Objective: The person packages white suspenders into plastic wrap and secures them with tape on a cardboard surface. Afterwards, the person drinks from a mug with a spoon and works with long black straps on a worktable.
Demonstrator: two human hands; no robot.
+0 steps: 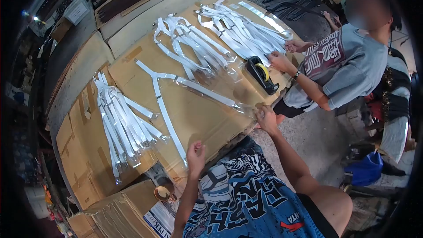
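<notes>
One pair of white suspenders lies spread in a Y shape on the cardboard-covered table, a metal clip at its top end. Clear plastic covers the end of its right strap, and my right hand pinches that plastic at the table edge. My left hand is beside the lower end of the other strap, its fingers curled; whether anything is in them is hidden. A black tape dispenser with a yellow core stands beyond my right hand.
Bundles of white suspenders lie at the left, at the back and at the far right. Across the right corner a co-worker has both hands at the far-right bundle. A cardboard box stands below the table's left edge.
</notes>
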